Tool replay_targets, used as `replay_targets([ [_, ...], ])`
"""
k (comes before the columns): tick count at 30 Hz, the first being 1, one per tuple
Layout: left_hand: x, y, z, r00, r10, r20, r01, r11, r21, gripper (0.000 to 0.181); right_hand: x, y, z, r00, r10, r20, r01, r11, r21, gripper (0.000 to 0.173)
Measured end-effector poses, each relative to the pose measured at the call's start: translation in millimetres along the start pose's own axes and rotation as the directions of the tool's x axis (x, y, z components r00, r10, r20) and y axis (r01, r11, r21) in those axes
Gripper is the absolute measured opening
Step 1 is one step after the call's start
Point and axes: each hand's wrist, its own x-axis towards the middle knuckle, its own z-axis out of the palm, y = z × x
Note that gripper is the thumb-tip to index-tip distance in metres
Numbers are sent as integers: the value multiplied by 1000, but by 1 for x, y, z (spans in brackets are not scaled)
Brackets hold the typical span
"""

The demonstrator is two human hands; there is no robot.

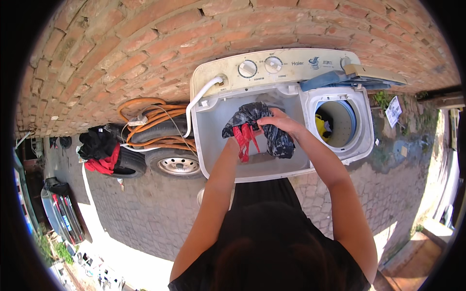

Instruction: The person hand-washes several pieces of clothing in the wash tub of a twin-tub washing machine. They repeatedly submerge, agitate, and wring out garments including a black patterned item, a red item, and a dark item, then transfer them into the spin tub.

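Above the wash tub (pixel 214 156) of a Haier twin-tub washing machine I hold a bunched garment (pixel 280 142) of dark, patterned cloth. My right hand (pixel 278 120) grips its upper side from the right, thumb laid over the fabric. On the left, my left hand (pixel 237 143) reaches in under the bundle and bears that side; its fingers are mostly hidden by cloth. Red fabric strips (pixel 244 140) hang over that hand towards the tub. To the right, the spin tub (pixel 342 127) stands uncovered, with yellow and dark cloth (pixel 323 127) inside.
A raised blue-and-cream lid (pixel 327 79) leans behind the spin tub. A white hose (pixel 194 102) loops down the left side. Orange hose or cable coils (pixel 160 109) lie over tyres (pixel 178 165). Black and red clothes (pixel 98 152) rest on another tyre. A brick wall (pixel 174 43) rises behind.
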Motion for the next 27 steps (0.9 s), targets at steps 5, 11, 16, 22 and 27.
replay_targets([
  [5, -20, 12, 46, 990, -107, -91, 68, 933, -354, 36, 18, 19, -27, 987, -151, -50, 138, 969, -204, 36],
  [11, 8, -12, -1, 923, 106, -369, -30, 978, 205, 20, 26, 28, 6, 970, 27, -241, -95, 957, -275, 63],
  [16, 0, -13, 46, 616, 684, -390, -245, 638, 730, 22, 24, 22, 21, 966, 246, -76, -218, 938, 269, 72],
  [22, -32, -3, 74, 654, 752, -86, 19, 97, 995, 45, 14, 29, 18, 966, 239, -100, -145, 819, 555, 42],
  [27, -55, 4, 32, 885, 459, 83, -346, 525, 777, 54, 15, 46, 3, 964, 232, -128, -108, 785, 610, 37],
])
